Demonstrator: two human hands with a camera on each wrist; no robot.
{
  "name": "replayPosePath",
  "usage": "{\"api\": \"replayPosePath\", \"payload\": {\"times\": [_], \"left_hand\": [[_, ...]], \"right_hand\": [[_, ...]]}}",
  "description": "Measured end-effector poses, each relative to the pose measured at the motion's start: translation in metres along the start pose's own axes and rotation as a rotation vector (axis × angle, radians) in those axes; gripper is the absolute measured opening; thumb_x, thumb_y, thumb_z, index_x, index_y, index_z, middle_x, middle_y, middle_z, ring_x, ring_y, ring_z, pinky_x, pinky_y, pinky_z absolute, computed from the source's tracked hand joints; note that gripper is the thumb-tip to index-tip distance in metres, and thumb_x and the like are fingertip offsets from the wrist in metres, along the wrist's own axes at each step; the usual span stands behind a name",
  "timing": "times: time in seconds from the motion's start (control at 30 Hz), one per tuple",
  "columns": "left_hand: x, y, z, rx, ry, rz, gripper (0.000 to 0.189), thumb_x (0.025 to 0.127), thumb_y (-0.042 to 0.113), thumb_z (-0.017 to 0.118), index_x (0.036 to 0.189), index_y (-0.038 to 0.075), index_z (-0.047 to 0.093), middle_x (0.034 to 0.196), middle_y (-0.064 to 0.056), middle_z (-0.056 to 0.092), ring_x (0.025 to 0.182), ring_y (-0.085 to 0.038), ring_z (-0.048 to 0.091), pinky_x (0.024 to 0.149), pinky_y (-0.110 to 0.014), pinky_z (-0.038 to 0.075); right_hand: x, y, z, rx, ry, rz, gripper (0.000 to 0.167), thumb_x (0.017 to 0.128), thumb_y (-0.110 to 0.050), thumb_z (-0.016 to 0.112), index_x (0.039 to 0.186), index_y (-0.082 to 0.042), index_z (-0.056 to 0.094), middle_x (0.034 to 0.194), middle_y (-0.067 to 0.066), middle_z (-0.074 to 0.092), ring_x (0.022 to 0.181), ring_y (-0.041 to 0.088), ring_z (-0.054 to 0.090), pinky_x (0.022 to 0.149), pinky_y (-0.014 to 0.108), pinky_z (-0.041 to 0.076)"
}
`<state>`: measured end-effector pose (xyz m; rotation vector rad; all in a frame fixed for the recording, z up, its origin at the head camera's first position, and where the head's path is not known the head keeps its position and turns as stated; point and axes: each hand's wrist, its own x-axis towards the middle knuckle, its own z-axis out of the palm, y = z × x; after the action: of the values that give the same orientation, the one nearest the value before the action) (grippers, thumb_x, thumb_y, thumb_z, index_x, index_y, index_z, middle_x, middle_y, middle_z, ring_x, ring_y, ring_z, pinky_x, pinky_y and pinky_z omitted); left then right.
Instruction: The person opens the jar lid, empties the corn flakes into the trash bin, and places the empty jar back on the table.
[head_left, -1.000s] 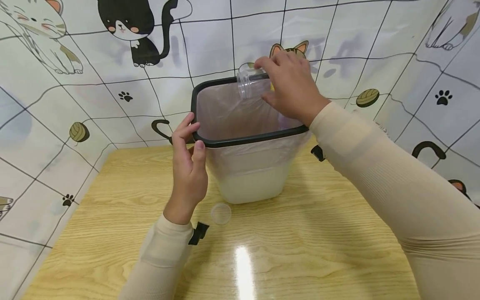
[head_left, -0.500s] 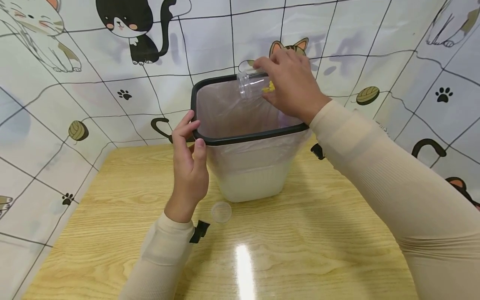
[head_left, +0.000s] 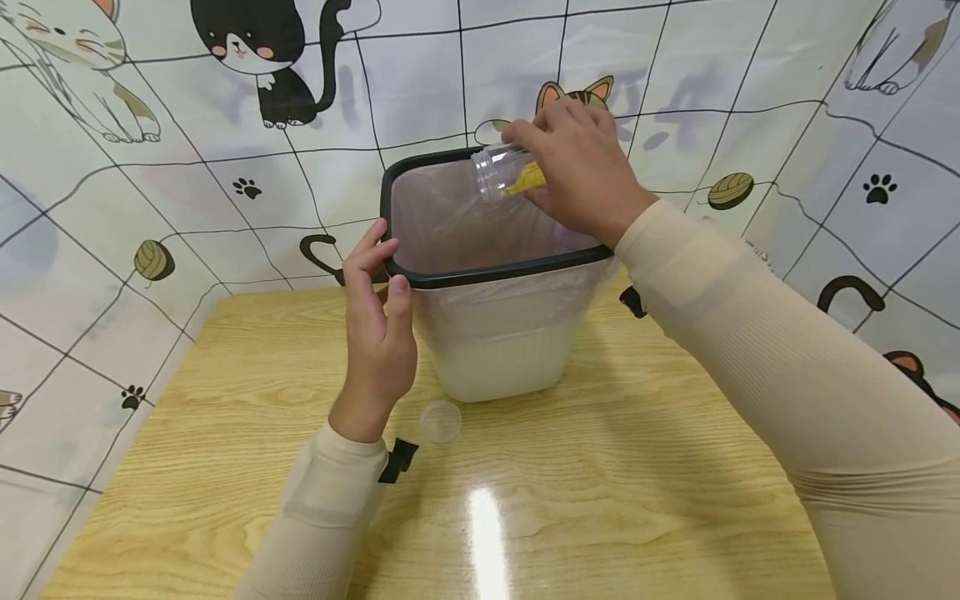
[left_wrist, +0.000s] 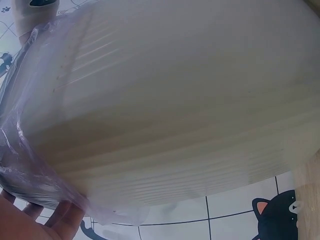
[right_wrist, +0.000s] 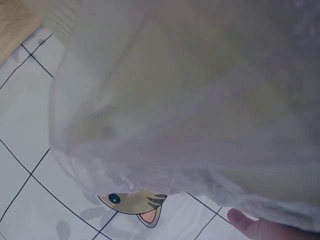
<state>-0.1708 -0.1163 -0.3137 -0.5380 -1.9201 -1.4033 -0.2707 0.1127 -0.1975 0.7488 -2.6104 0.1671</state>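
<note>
In the head view a pale trash bin (head_left: 502, 367) with a black rim (head_left: 510, 272) stands on the table, lined with a clear plastic bag (head_left: 480, 310). My right hand (head_left: 581, 171) grips a clear jar (head_left: 491, 173) on its side over the bin, its mouth facing left. Small yellow pieces (head_left: 527, 178) lie along the jar's lower wall. My left hand (head_left: 381, 333) holds the bin's near left corner, thumb in front and fingertips over the rim. The left wrist view shows its fingers (left_wrist: 67, 220) at the bag's edge; the right wrist view has mostly bag and bin wall.
A round clear lid (head_left: 441, 422) lies on the wood-grain table (head_left: 600, 500) in front of the bin. Behind and at both sides rises a white wall covering (head_left: 420, 83) with cat drawings and grid lines.
Inside the jar the yellow pieces have slid left from behind my right hand toward the mouth. The left hand and the bin have stayed in place.
</note>
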Motion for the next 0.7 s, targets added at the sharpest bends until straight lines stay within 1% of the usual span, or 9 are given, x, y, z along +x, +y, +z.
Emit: {"api": "replayPosePath", "payload": {"times": [0.2,0.37,0.6,0.7], "left_hand": [[0.0005,-0.0005,0.0019,0.017,0.002,-0.007,0.056,0.104,0.047,0.036,0.136,0.001,0.041,0.159,-0.003,0.033,0.139,-0.017,0.041,0.100,-0.044,0.046],[0.0000,-0.0010,0.0022,0.023,-0.002,0.002,0.060,0.104,0.051,0.035,0.136,0.000,0.040,0.160,-0.005,0.032,0.139,-0.017,0.040,0.100,-0.047,0.046],[-0.0003,-0.0023,0.0021,0.023,0.006,-0.004,0.062,0.103,0.054,0.035,0.136,0.001,0.040,0.159,-0.003,0.032,0.140,-0.017,0.039,0.100,-0.049,0.045],[-0.0005,-0.0019,0.0022,0.024,0.003,-0.001,0.062,0.104,0.053,0.035,0.136,0.001,0.040,0.159,-0.004,0.032,0.141,-0.017,0.039,0.101,-0.050,0.045]], "right_hand": [[-0.0003,0.0015,0.0001,-0.012,0.010,-0.006,0.060,0.087,-0.015,0.076,0.142,-0.018,0.052,0.128,0.017,0.054,0.125,0.037,0.044,0.117,0.060,0.021],[0.0003,0.0017,0.0008,-0.023,0.016,-0.009,0.060,0.087,-0.015,0.076,0.142,-0.018,0.052,0.129,0.017,0.055,0.127,0.038,0.044,0.116,0.060,0.022],[0.0007,0.0010,0.0022,-0.042,0.031,-0.027,0.059,0.086,-0.014,0.077,0.141,-0.017,0.053,0.130,0.018,0.056,0.128,0.039,0.045,0.116,0.059,0.023],[0.0000,0.0009,0.0021,-0.046,0.034,-0.027,0.059,0.087,-0.013,0.076,0.141,-0.018,0.053,0.131,0.018,0.056,0.129,0.038,0.044,0.117,0.060,0.020]]}}
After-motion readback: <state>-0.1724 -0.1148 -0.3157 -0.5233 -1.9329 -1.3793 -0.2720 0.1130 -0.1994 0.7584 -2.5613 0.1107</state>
